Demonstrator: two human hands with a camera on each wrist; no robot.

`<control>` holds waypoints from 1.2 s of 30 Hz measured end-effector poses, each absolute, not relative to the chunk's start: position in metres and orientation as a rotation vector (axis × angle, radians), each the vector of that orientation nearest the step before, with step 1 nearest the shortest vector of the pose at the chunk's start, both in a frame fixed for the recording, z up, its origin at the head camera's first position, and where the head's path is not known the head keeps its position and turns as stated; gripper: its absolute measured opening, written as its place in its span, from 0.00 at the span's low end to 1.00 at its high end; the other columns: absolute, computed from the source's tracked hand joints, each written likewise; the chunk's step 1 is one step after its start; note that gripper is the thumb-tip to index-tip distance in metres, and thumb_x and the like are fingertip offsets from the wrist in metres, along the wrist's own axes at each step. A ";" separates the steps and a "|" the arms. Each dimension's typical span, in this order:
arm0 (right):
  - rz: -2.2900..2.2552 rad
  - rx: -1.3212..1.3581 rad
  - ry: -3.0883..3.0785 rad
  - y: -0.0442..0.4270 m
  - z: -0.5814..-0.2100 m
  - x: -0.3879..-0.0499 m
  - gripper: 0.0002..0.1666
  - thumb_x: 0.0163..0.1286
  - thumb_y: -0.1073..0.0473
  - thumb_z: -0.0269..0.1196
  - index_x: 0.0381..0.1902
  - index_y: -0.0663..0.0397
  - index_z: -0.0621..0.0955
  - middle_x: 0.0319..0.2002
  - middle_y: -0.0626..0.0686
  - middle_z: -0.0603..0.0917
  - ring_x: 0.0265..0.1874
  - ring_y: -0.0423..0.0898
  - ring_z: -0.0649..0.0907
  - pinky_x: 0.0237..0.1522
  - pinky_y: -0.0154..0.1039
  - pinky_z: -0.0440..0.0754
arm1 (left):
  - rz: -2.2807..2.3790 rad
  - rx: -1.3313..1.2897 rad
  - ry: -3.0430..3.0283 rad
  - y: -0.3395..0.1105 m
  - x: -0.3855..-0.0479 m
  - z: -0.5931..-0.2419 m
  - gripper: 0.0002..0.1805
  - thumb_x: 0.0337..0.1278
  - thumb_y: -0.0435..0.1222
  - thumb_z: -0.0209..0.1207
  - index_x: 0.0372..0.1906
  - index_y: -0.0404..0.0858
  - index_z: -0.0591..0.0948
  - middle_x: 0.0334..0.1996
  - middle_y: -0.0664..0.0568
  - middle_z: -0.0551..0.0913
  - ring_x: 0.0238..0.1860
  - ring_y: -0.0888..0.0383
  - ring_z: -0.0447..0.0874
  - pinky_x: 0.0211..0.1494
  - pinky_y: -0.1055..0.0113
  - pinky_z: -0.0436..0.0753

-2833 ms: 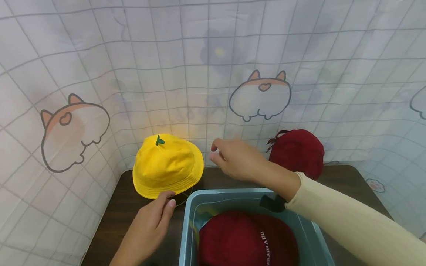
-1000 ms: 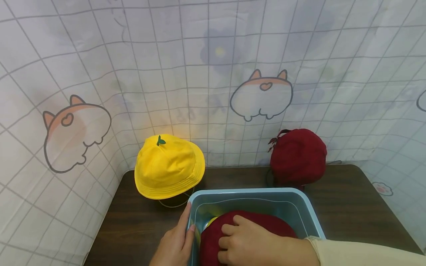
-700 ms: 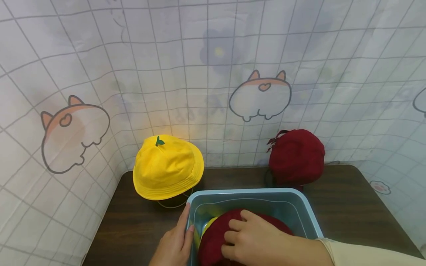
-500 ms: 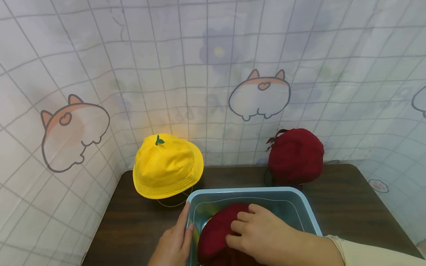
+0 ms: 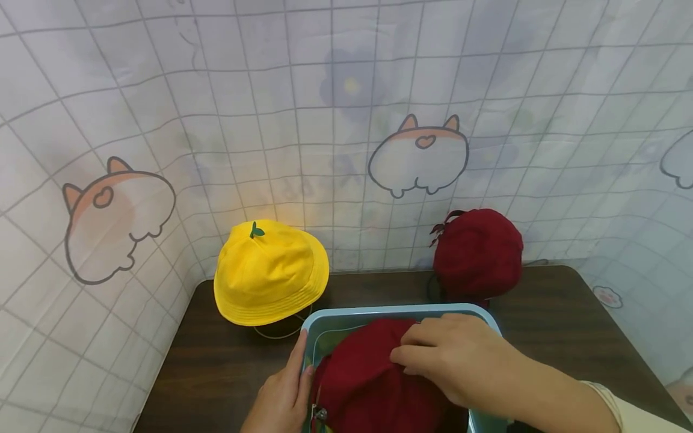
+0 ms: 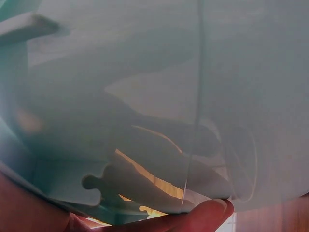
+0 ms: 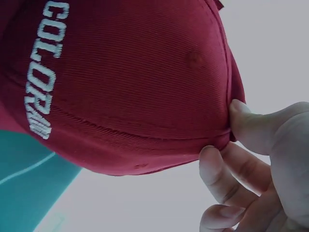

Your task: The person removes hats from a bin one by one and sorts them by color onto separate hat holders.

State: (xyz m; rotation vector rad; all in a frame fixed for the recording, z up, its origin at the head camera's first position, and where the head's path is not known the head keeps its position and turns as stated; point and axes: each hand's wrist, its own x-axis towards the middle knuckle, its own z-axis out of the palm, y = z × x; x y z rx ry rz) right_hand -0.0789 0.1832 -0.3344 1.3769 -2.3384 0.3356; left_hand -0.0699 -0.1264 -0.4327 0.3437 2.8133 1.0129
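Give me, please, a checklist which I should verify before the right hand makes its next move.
1. Right hand pinches the lettered red cap: ok, at one edge.
2. Left hand touches the blue bin: ok, at its left side.
3. Cap fully above the bin: cannot tell, its lower part leaves the head view.
4. Bin contents visible: not ok, cap and right hand hide much.
5. Yellow hat and far red hat untouched: ok.

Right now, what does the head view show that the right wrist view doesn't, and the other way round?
Only the head view shows the yellow hat, the left hand and the wooden table. Only the right wrist view shows the white lettering on the red cap. Both show the right hand pinching that cap and, it seems, part of the blue bin.
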 end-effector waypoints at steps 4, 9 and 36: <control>0.437 1.343 -2.242 0.189 -0.331 -0.083 0.08 0.75 0.51 0.63 0.48 0.39 0.86 0.40 0.39 0.87 0.37 0.36 0.85 0.40 0.30 0.85 | 1.010 0.373 2.818 -0.129 -0.070 -0.435 0.35 0.79 0.39 0.51 0.82 0.40 0.53 0.26 0.60 0.79 0.26 0.66 0.76 0.35 0.61 0.81; 0.562 1.293 -2.260 0.198 -0.322 -0.083 0.15 0.81 0.47 0.54 0.49 0.42 0.86 0.43 0.39 0.86 0.39 0.34 0.85 0.43 0.26 0.84 | 1.012 0.387 2.840 -0.128 -0.070 -0.437 0.36 0.78 0.39 0.52 0.82 0.40 0.54 0.34 0.53 0.86 0.27 0.66 0.78 0.32 0.63 0.80; 0.538 0.871 -2.272 0.247 -0.231 -0.088 0.17 0.78 0.47 0.60 0.51 0.49 0.88 0.39 0.43 0.87 0.34 0.26 0.73 0.37 0.19 0.72 | 0.974 0.375 2.889 -0.127 -0.068 -0.436 0.34 0.78 0.39 0.51 0.81 0.39 0.56 0.34 0.48 0.87 0.28 0.64 0.80 0.34 0.58 0.81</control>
